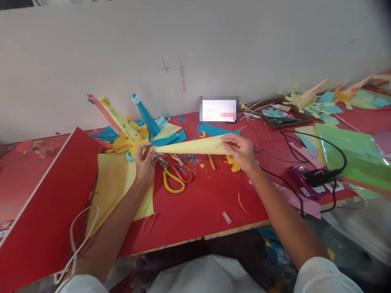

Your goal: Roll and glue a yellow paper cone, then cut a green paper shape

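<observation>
A long pale yellow paper cone (192, 146) is stretched level between both hands above the red table (195, 211). My left hand (144, 159) pinches its narrow tip. At the wider end, my right hand (240, 151) grips the paper's edge between thumb and fingers. Scissors (175, 177) with one yellow and one red handle lie below the cone, near my left hand. A yellow tool (233, 163) rests just under my right hand, and a short tan stick (211, 162) lies beside it. Yellow paper sheets (113, 179) lie beneath my left forearm.
Decorated paper cones (122, 122) and blue scraps stand at the back left. A bright screen (219, 110) leans on the wall. At right are a tray (284, 116), green sheets (351, 150) and a purple box (305, 183) with black cables. A red upright panel (51, 211) borders the left.
</observation>
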The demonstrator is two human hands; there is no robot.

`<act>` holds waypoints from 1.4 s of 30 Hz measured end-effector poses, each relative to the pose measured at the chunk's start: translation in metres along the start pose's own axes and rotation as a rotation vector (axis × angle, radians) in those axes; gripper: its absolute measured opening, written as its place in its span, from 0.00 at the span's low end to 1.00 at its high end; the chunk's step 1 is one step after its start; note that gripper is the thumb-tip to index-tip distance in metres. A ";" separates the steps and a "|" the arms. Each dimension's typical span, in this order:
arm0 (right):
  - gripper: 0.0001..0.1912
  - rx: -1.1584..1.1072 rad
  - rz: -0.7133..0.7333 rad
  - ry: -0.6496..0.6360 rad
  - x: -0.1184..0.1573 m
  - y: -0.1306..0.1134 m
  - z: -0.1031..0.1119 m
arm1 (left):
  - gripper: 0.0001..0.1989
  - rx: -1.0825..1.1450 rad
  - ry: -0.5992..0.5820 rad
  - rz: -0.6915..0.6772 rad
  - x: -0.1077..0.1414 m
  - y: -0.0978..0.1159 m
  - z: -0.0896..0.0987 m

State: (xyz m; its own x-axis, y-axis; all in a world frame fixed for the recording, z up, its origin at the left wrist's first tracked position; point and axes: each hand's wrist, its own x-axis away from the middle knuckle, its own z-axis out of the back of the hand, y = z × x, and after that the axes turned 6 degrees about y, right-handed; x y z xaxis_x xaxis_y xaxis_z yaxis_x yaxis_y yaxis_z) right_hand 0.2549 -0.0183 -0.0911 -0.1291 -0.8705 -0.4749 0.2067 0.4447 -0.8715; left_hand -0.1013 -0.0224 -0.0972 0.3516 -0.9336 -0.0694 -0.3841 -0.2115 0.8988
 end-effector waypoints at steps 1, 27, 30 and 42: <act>0.13 0.003 0.006 0.004 0.000 -0.001 0.000 | 0.20 -0.002 -0.003 -0.001 0.000 0.000 0.000; 0.22 0.826 -0.002 -0.379 0.052 0.004 0.097 | 0.18 0.033 0.136 0.022 -0.013 -0.010 0.011; 0.18 0.910 0.064 -0.349 0.051 0.007 0.096 | 0.18 0.048 0.139 0.018 -0.014 -0.011 0.012; 0.12 0.878 0.224 -0.214 0.049 -0.040 0.026 | 0.15 0.090 0.159 0.003 -0.020 -0.018 0.020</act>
State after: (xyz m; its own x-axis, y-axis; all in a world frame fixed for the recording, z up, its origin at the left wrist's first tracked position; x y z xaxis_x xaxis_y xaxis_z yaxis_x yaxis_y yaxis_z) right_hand 0.2654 -0.0842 -0.0764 0.1659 -0.8431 -0.5116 0.8762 0.3640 -0.3158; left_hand -0.1187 -0.0061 -0.1210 0.4781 -0.8783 0.0088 -0.4575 -0.2404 0.8561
